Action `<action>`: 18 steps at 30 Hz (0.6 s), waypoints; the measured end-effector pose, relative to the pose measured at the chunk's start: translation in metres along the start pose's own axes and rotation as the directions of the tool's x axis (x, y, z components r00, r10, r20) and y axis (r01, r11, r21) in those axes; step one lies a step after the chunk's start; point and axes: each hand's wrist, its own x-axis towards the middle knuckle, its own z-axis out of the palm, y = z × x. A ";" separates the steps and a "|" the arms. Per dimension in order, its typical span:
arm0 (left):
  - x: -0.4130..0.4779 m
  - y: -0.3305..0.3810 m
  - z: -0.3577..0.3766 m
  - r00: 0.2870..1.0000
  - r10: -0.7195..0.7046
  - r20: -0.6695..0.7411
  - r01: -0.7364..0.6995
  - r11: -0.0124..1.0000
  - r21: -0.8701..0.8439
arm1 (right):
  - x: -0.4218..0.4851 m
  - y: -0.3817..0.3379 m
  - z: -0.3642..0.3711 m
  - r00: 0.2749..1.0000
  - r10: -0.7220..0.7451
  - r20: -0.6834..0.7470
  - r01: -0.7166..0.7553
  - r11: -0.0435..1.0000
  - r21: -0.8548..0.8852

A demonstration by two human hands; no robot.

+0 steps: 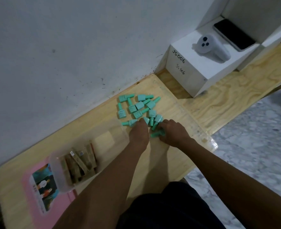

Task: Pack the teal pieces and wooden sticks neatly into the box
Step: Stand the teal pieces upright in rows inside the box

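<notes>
Several teal pieces (139,105) are scattered just beyond the left hand (139,133), whose grip cannot be told; one is clasped by the right hand (174,132). Light, stiff, likely slick, each is best taken by its wider body.

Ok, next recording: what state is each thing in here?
box, open, no lid on, part filled.
wooden sticks, in the box, at one end.
teal pieces, lying loose on the table, none in the box.
left hand, on the teal pieces, grip unclear.
right hand, gripping one of the teal pieces.
phone, screen dark.
</notes>
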 end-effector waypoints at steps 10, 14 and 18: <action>-0.001 -0.007 -0.015 0.991 0.113 0.064 -0.117 0.991 0.062 | -0.020 0.011 0.009 0.983 0.178 0.049 -0.185 0.940 0.287; -0.005 -0.020 -0.033 0.994 0.111 0.000 -0.110 0.985 -0.130 | -0.032 -0.001 0.009 0.967 0.248 -0.051 -0.179 0.813 0.554; -0.022 -0.043 -0.060 0.988 0.095 -0.122 -0.140 0.891 -0.433 | -0.035 -0.028 -0.003 0.954 0.232 -0.188 -0.031 0.704 0.710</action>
